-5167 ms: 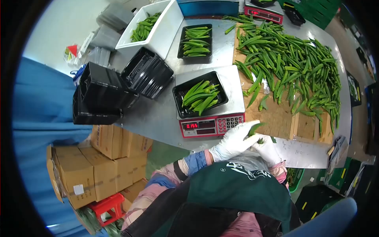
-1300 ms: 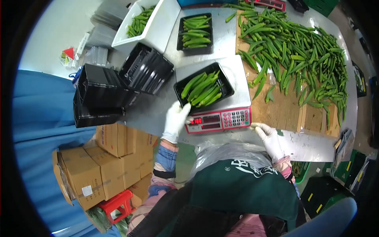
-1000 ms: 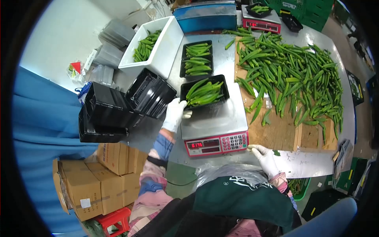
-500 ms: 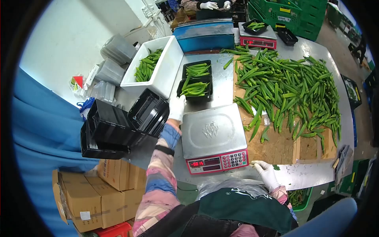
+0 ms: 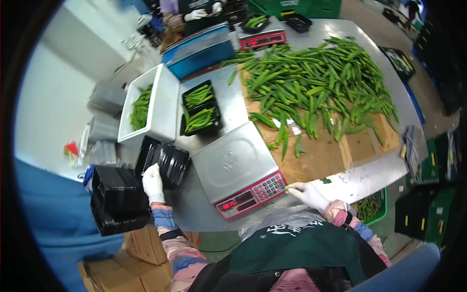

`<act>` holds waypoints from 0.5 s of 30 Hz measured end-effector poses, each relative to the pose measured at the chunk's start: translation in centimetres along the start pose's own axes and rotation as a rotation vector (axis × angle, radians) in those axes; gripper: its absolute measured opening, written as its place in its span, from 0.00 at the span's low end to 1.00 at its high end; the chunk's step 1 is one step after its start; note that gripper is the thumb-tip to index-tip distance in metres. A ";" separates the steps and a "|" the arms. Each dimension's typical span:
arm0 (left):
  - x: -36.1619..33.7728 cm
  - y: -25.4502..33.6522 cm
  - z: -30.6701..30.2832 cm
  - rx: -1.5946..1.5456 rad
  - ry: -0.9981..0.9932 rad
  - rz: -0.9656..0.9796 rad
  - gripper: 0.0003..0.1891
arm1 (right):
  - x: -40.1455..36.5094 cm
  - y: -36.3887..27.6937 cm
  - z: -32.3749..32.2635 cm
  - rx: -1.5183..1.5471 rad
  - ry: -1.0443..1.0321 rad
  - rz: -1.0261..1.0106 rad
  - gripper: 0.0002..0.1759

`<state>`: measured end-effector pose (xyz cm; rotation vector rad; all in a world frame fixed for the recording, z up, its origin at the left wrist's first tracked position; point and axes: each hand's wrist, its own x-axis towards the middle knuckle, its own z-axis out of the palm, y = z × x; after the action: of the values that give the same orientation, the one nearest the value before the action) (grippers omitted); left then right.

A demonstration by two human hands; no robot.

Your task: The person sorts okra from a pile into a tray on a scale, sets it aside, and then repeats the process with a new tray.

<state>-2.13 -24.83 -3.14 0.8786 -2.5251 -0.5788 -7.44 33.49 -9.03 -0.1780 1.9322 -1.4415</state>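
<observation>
My gloved left hand (image 5: pixel 153 185) is at the near edge of a stack of black plastic trays (image 5: pixel 170 160), its fingers bent over a tray rim. More black trays (image 5: pixel 116 190) are piled beside it. My gloved right hand (image 5: pixel 311 195) rests by the right corner of the digital scale (image 5: pixel 233 160), fingers stretched toward the keypad and holding nothing. The scale's metal plate is bare and its red display is lit. Behind it, two black trays of okra (image 5: pixel 199 119) stand one behind the other. Loose okra (image 5: pixel 316 78) is heaped on the right.
A white foam box (image 5: pixel 163 104) with okra stands at the back left, near a blue bin (image 5: pixel 202 53). Another scale (image 5: pixel 262 39) carries a tray of okra. A person's gloved hands (image 5: pixel 197 14) are at the far side. Green crates (image 5: pixel 296 9) are behind; cardboard boxes (image 5: pixel 116 272) lie below.
My left hand has moved from the filled okra trays back to the stack of black trays. The view has turned and shifted. My right hand stays by the scale's corner.
</observation>
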 end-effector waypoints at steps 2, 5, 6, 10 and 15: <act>1.2 -0.9 -0.3 -0.153 -0.027 -0.013 0.17 | -0.2 0.0 -0.1 -0.046 0.002 -0.048 0.21; 2.3 -0.6 -0.9 -0.277 -0.038 -0.114 0.15 | -0.5 0.2 -0.3 0.026 0.007 -0.073 0.21; 2.8 -1.4 -0.7 -0.323 -0.036 -0.094 0.13 | -0.5 0.3 -0.4 0.036 0.010 -0.074 0.21; 2.2 0.8 -0.9 -0.448 0.378 -0.093 0.14 | -1.1 0.0 -1.0 0.024 0.026 -0.063 0.21; -4.0 12.6 0.0 -0.079 0.504 0.270 0.09 | -1.3 0.5 -1.0 -0.029 0.040 -0.032 0.22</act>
<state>-5.38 -13.20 2.20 0.5536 -2.0956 -0.3176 -6.91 35.15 -8.74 -0.1961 1.9917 -1.4481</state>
